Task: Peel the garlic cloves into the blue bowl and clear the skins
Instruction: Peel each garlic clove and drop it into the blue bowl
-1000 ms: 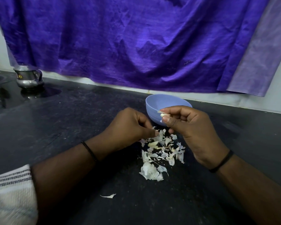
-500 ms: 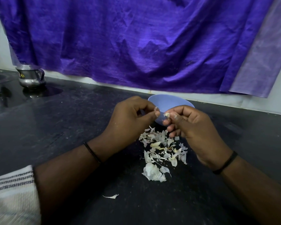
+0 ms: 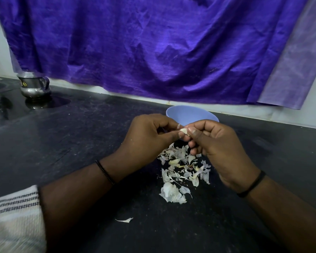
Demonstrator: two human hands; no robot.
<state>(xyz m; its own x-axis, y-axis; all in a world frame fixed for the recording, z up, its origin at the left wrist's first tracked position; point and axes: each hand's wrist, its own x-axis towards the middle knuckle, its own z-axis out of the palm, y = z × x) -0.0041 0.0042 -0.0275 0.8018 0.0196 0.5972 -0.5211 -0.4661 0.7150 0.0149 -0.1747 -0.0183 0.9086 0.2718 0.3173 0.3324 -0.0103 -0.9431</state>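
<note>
While both pinching one garlic clove [image 3: 183, 130] above skins [image 3: 182, 167]: left hand [image 3: 149, 139], right hand [image 3: 217, 145], near blue bowl [image 3: 191, 114] rim.

Garlic clove [image 3: 183, 131], small, pale, partly skinned, pinched between fingertips of both hands above the near rim of the blue bowl [image 3: 191, 114], a round, upright, light-blue bowl on the dark counter; skins [image 3: 182, 168], papery white flakes, scattered in a loose heap just before the bowl.
</note>
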